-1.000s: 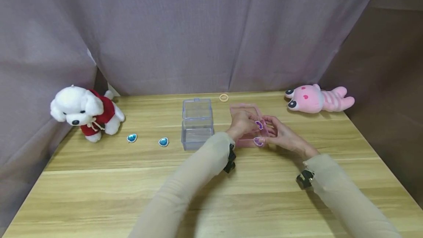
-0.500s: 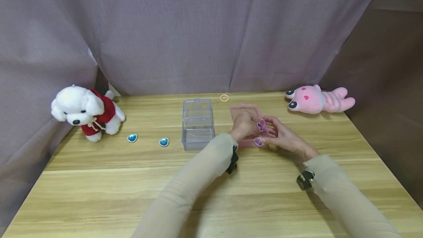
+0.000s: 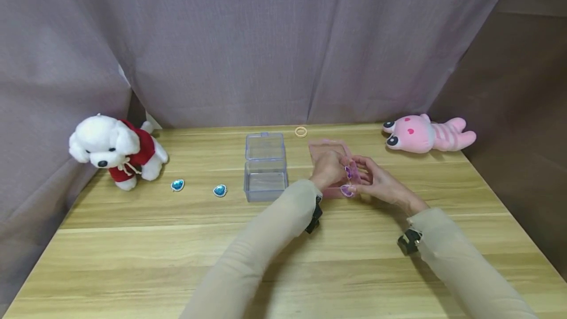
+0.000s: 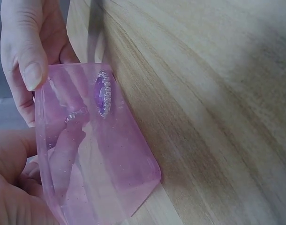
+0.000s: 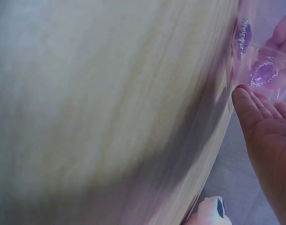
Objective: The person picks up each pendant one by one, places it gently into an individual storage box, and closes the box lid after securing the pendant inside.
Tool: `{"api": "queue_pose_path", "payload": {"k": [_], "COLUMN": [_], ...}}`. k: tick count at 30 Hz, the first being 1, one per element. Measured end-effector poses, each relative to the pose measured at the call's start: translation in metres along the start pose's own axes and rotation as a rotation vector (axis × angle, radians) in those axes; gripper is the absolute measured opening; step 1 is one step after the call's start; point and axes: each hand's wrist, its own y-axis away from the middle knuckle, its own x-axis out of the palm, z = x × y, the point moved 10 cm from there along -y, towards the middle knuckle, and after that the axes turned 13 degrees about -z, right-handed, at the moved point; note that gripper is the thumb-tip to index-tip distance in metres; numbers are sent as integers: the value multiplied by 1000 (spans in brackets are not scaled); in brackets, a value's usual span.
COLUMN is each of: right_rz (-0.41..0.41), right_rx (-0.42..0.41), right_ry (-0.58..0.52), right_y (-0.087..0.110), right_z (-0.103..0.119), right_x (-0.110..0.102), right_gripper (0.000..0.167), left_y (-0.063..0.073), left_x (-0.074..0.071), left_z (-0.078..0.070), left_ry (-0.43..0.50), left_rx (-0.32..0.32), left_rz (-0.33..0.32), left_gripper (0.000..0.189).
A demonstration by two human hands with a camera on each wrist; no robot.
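A see-through pink box (image 3: 334,192) stands at centre right, its lid (image 3: 330,145) raised at the back. My left hand (image 3: 330,167) reaches over it. The left fingertips pinch a purple heart gem (image 3: 348,172) edged in white rhinestones, close against the box's right wall. Another purple heart gem (image 4: 103,93) sits on the front wall near the corner. My right hand (image 3: 382,183) grips the right side of the box, thumb at the front corner and fingers spread behind. Through the pink plastic, the left fingers show blurred in the left wrist view.
A clear lidded box (image 3: 265,193) stands open to the left. Two blue heart gems (image 3: 177,185) lie further left. A pale ring (image 3: 300,132) rests near the curtain (image 3: 221,48). A white plush dog (image 3: 119,149) and a pink plush toy (image 3: 427,133) flank the table (image 3: 177,260).
My left hand has shifted slightly right and turned the held purple gem toward the box's right wall, so it shows more edge-on. The right hand and the box stay put.
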Motion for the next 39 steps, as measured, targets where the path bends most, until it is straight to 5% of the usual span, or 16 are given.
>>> {"api": "queue_pose_path", "payload": {"k": [5, 13, 21, 39], "right_rz": [2, -1, -6, -2], "right_rx": [-8, -5, 35, 38], "right_ry": [-12, -10, 37, 1], "right_y": [0, 0, 1, 1], "right_z": [0, 1, -1, 0], "right_x": [0, 1, -1, 0], "right_gripper": [82, 84, 85, 83], "left_y": [0, -1, 2, 11], "left_x": [2, 4, 9, 8], "left_z": [-3, 1, 2, 11], "left_ry": [-74, -107, -161, 69], "left_rx": [42, 21, 15, -144], "left_rz": [-2, 16, 113, 211], "left_gripper": [27, 32, 30, 39]}}
